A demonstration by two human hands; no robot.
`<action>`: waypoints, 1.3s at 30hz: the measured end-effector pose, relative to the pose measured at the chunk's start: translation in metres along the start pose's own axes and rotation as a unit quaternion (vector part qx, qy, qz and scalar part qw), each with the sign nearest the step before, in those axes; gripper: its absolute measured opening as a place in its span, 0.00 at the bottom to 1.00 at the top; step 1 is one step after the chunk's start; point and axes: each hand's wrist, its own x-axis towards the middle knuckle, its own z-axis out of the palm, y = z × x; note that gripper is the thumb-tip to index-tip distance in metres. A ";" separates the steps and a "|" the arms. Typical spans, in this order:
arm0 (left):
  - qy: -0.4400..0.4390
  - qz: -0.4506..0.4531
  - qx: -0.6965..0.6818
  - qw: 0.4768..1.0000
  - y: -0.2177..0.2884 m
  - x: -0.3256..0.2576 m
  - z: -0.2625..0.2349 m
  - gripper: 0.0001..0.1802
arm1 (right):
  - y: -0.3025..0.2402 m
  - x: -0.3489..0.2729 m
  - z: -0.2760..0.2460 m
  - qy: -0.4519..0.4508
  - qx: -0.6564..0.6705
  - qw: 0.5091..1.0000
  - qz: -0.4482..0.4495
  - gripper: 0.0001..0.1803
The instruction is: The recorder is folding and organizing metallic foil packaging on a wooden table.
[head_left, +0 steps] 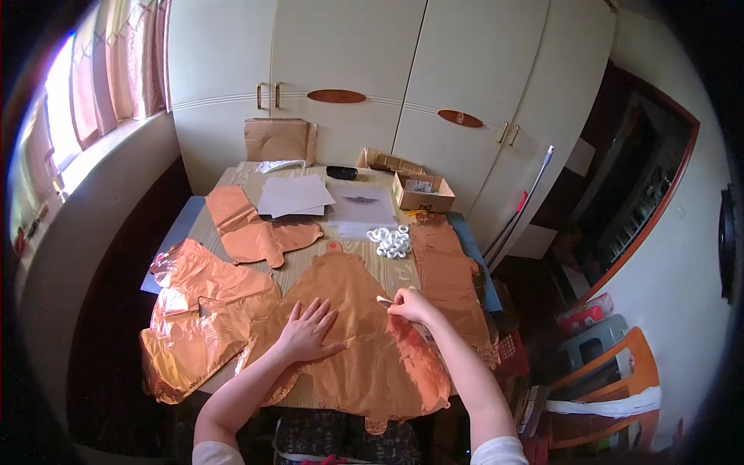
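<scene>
Looks partway: copper foil sheet (pixel 360 360) in the middle of the table (pixel 301 262) lies mostly flat, but its edge toward 4 o'clock is crumpled, so smoothing there seems left. Left hand (pixel 311 333), fingers spread, presses it flat; right hand (pixel 413 306), fingers together, pinches a small pale piece (pixel 384 301) toward 1 o'clock, kind unclear. Other foil sheets lie at 9 (pixel 205 310), 11 (pixel 244 229) and 2 o'clock (pixel 443 267); can't tell if finished. White rings (pixel 394 243) sit heaped at 1 o'clock.

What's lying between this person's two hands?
In the head view, only copper-coloured foil lies between the left hand and the small pale object pinched in the right hand.
</scene>
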 end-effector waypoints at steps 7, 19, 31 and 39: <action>-0.002 0.000 0.009 1.000 -0.001 -0.002 0.002 0.47 | -0.010 -0.036 -0.005 0.001 0.422 0.902 0.087 0.12; 0.003 0.010 0.004 1.000 0.004 0.005 0.005 0.47 | 0.021 -0.046 0.027 0.131 -0.141 0.954 -0.230 0.14; 0.012 0.013 0.009 1.000 -0.002 0.001 0.004 0.47 | -0.008 -0.035 0.052 0.157 -0.105 0.925 -0.329 0.23; 0.000 0.004 0.008 1.000 -0.001 0.000 0.002 0.48 | -0.013 -0.030 0.038 0.021 -0.154 0.954 -0.256 0.37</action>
